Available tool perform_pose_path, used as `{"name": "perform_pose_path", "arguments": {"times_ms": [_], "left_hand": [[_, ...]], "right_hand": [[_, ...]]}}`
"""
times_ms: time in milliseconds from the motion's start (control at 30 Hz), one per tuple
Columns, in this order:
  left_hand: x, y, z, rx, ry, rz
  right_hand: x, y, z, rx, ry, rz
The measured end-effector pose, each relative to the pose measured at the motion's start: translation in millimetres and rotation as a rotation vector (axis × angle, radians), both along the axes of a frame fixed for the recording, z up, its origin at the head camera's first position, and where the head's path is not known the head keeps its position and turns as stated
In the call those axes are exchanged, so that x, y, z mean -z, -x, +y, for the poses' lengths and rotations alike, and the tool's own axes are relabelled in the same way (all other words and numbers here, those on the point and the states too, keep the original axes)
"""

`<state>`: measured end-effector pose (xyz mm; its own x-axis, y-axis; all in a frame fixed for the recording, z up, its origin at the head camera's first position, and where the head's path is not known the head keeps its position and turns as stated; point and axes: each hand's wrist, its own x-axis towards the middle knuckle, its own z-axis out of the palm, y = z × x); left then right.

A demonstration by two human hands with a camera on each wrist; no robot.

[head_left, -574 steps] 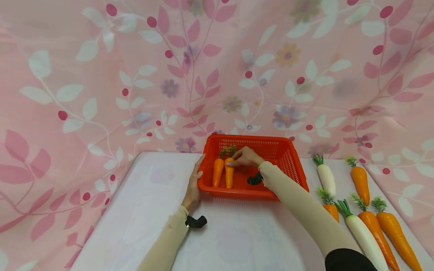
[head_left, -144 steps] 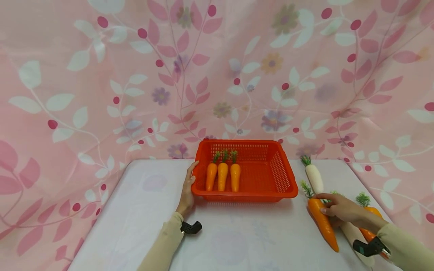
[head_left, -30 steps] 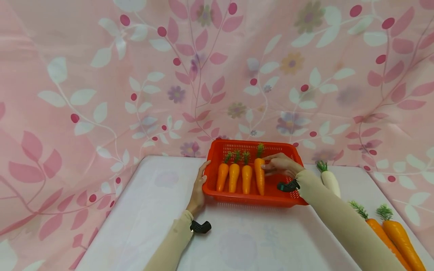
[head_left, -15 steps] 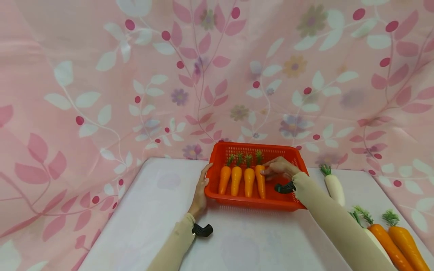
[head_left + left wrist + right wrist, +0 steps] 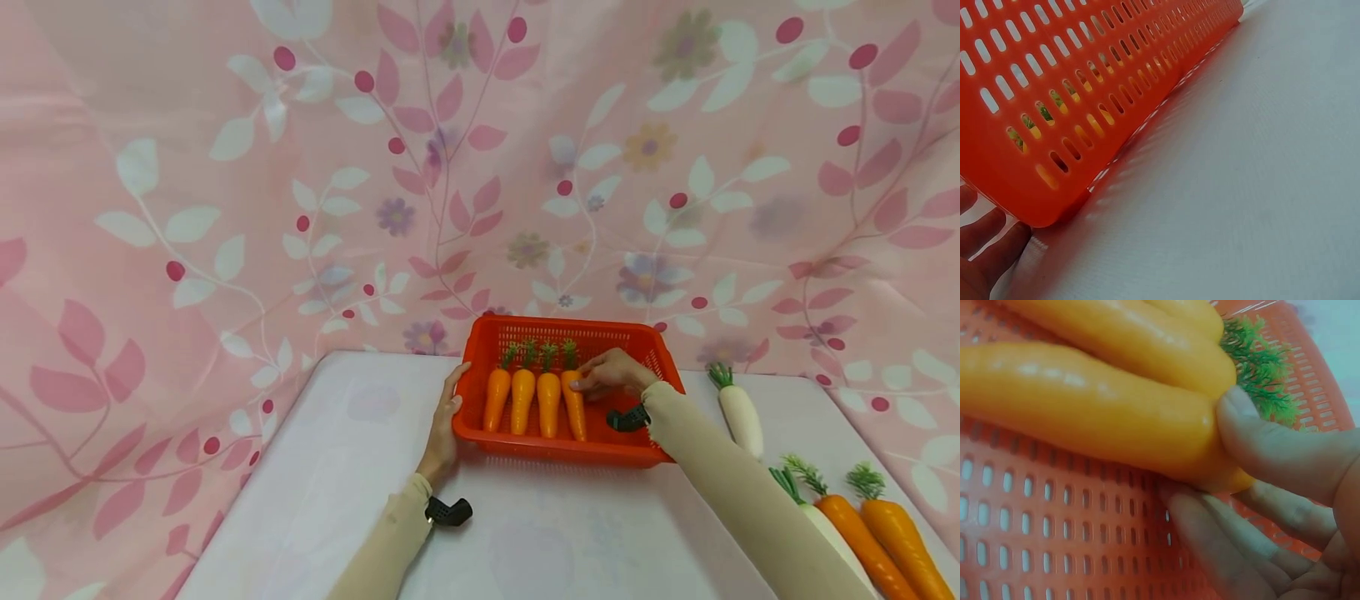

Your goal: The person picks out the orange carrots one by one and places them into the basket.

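Observation:
In the head view, a red plastic basket (image 5: 555, 450) with slotted walls stands near the back of the table. Several orange carrots (image 5: 522, 402) with green tops lie side by side in its left half. My right hand (image 5: 611, 372) reaches inside and pinches the rightmost carrot (image 5: 575, 410) near its leafy end. The right wrist view shows the thumb (image 5: 1260, 434) on top of this carrot (image 5: 1104, 415) and fingers at its lower side. Against the basket's left wall rests my left hand (image 5: 440, 433), its fingers (image 5: 1002, 250) fairly straight beside the corner in the left wrist view.
To the right of the basket lies a white radish (image 5: 741, 419). Nearer the front right are a second radish (image 5: 836, 533), partly behind the right sleeve, and two carrots (image 5: 903, 542). A pink floral cloth (image 5: 480, 167) hangs behind the white table (image 5: 360, 450).
Since the earliest frame, two more carrots have come into the basket from the right side. In the last second, my right hand lowered the rightmost carrot and shifted it left against the row.

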<state>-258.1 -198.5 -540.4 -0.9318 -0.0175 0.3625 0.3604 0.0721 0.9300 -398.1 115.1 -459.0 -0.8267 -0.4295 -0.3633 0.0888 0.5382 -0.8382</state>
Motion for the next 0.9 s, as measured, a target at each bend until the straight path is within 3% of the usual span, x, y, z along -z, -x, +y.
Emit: {"name": "perform_pose_path", "arguments": {"times_ms": [433, 900], "left_hand": [[-1.4, -0.7, -0.2, -0.006, -0.008, -0.001], [0.1, -1.2, 0.9, -0.001, 0.000, -0.028]], "right_hand": [[-0.7, 2.5, -0.4, -0.014, -0.091, 0.066], [0.0, 0.3, 0.8, -0.034, -0.110, 0.069]]}}
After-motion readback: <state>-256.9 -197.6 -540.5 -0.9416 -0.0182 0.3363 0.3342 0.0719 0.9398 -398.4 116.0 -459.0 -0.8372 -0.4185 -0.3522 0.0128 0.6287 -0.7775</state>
